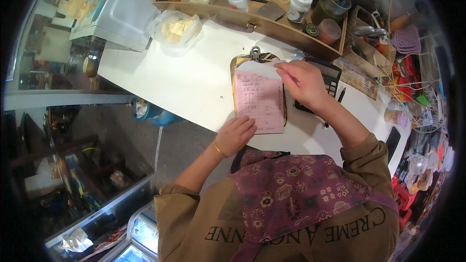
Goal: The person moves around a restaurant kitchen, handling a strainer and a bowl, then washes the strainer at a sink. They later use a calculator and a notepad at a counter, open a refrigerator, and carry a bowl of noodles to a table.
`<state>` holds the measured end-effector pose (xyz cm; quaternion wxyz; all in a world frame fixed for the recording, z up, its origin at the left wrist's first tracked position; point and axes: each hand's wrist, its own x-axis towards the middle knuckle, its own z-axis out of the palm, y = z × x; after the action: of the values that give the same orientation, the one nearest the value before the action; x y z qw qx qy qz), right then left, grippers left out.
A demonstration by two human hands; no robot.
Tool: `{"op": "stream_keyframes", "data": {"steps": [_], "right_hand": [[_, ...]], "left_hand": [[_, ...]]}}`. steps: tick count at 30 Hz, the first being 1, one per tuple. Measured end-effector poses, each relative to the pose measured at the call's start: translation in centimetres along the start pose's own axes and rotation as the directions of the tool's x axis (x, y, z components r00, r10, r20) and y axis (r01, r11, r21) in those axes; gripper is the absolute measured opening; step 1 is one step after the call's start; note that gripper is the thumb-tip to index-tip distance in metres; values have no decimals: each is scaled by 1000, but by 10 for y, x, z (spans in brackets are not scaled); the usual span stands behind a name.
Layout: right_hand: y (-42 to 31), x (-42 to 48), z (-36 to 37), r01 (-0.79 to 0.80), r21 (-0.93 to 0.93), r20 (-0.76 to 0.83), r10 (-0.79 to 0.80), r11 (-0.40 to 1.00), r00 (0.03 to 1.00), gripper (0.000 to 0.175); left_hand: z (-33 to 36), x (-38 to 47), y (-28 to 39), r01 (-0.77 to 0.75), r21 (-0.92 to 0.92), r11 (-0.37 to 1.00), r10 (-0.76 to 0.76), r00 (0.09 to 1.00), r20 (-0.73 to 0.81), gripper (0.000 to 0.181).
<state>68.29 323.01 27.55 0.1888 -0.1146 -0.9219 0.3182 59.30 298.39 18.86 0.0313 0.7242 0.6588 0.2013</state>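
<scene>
On the white table lies a clipboard (pixel 233 66) with a metal clip (pixel 256 54) at its far end. A pink printed form (pixel 259 103) with handwriting lies on the clipboard. My right hand (pixel 305 83) pinches the right side of a white paper sheet (pixel 255 67) near the clip, at the top of the pink form. My left hand (pixel 235 135) rests flat with its fingertips on the form's lower left edge; its thumb is hidden. Partly under my right forearm sits a black calculator (pixel 329 72), with a black pen (pixel 341 95) to its right.
A wooden tray box (pixel 218 12) with jars and a phone (pixel 269 11) borders the table's far side. A plastic bag of yellow pieces (pixel 176 31) sits at the far left, beside a white appliance (pixel 123 7). A paper cup (pixel 396 117) and a dark phone-like object (pixel 392 142) are at the right.
</scene>
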Motion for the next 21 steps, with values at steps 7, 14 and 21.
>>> {"op": "stream_keyframes", "data": {"steps": [7, 14, 21], "right_hand": [[-1, -3, 1, 19, -40, -60, -22, 999, 998, 17], [-1, -5, 5, 90, -40, -145, -95, 995, 985, 14], [-26, -27, 10, 240, -117, 139, -224, 964, 965, 14]], "left_hand": [[0, 2, 0, -37, 22, 999, 36, 999, 31, 27], [-2, 6, 2, 69, -21, 997, -68, 997, 32, 21], [-29, 29, 12, 143, -128, 981, -157, 982, -106, 17]]}}
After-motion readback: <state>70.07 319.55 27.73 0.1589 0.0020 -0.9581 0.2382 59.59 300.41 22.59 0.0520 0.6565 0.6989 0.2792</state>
